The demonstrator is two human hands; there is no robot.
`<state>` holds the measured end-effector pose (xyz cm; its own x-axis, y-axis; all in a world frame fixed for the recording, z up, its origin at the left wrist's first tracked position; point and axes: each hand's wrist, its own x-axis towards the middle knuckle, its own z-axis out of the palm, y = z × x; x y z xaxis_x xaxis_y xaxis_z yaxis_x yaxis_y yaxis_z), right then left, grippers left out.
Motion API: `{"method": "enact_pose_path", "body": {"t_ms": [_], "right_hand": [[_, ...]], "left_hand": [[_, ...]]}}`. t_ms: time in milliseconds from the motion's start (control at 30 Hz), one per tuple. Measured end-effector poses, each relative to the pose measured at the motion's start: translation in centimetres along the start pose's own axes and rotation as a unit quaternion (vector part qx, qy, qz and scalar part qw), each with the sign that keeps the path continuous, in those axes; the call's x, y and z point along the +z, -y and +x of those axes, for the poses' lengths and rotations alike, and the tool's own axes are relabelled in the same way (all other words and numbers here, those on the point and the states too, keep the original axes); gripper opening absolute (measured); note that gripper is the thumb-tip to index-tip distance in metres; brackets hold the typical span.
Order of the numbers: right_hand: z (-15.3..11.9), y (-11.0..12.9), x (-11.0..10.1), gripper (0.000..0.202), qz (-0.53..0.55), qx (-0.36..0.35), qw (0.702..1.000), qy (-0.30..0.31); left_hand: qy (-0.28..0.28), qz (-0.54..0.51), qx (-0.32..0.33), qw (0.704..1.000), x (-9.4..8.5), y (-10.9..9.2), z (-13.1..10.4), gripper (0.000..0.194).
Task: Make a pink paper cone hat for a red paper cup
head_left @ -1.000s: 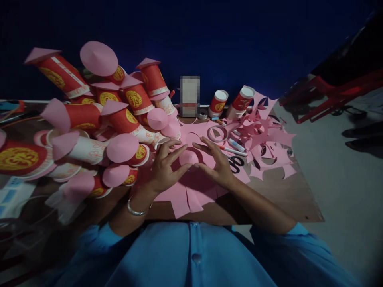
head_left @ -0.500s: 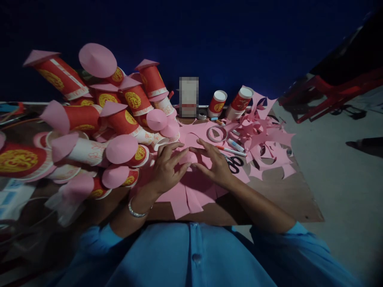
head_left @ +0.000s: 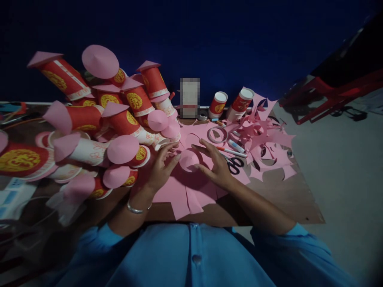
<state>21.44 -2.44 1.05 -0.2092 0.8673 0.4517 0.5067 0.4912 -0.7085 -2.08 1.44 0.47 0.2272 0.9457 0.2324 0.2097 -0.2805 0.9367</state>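
A round pink paper cone (head_left: 189,160) sits point up between my hands, over flat pink paper sheets (head_left: 191,199). To its left, my left hand (head_left: 162,166) is open and apart from it, palm turned inward. My right hand (head_left: 218,165) is open on the other side, its thumb tip at the cone's right edge; whether it touches I cannot tell. Black-handled scissors (head_left: 235,165) lie beside my right hand. Just beyond it are a roll of tape (head_left: 217,135) and an orange-and-white pen (head_left: 231,151).
Red and white paper cups with pink cone tops (head_left: 136,103) are heaped at left. Two more paper cups (head_left: 218,104) stand at the back. Cut pink paper scraps (head_left: 263,135) cover the table's right side. A red chair (head_left: 332,95) stands beyond it.
My hands have drawn apart from the pink cone, the left hand moving further left. The cone, partly covered by fingers before, now shows almost whole.
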Motion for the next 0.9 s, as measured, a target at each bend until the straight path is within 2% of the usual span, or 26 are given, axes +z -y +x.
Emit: {"method": "enact_pose_path", "body": {"t_ms": [167, 267, 367, 467, 567, 633, 900], "right_hand": [[-0.1, 0.5, -0.2, 0.081, 0.015, 0.024, 1.000, 0.004], [0.0, 0.4, 0.0, 0.079, 0.071, 0.044, 0.996, 0.003], [0.1, -0.5, 0.6, 0.073, 0.177, 0.103, 0.978, -0.050], [0.2, -1.9, 1.0, 0.064, 0.253, 0.202, 0.940, -0.110], [0.4, -2.5, 1.0, 0.065, 0.306, 0.283, 0.905, -0.090], [0.5, -2.3, 0.9, 0.069, 0.331, 0.306, 0.890, -0.071], [0.6, -1.7, 1.0, 0.077, 0.377, 0.311, 0.872, -0.015]], "left_hand": [[0.008, -0.093, -0.081, 0.992, 0.6, 0.4, 0.2, 0.043], [0.009, -0.139, -0.108, 0.984, 1.3, 0.5, 0.3, 0.051], [0.016, -0.159, -0.125, 0.979, 1.5, 0.4, 0.3, 0.053], [0.010, -0.170, -0.140, 0.975, 1.4, 0.5, 0.2, 0.043], [0.000, -0.194, -0.159, 0.968, 1.2, 0.8, 0.3, 0.040], [0.006, -0.209, -0.166, 0.964, 1.3, 1.0, 0.3, 0.041], [0.012, -0.188, -0.169, 0.968, 1.6, 1.1, 0.3, 0.045]]}}
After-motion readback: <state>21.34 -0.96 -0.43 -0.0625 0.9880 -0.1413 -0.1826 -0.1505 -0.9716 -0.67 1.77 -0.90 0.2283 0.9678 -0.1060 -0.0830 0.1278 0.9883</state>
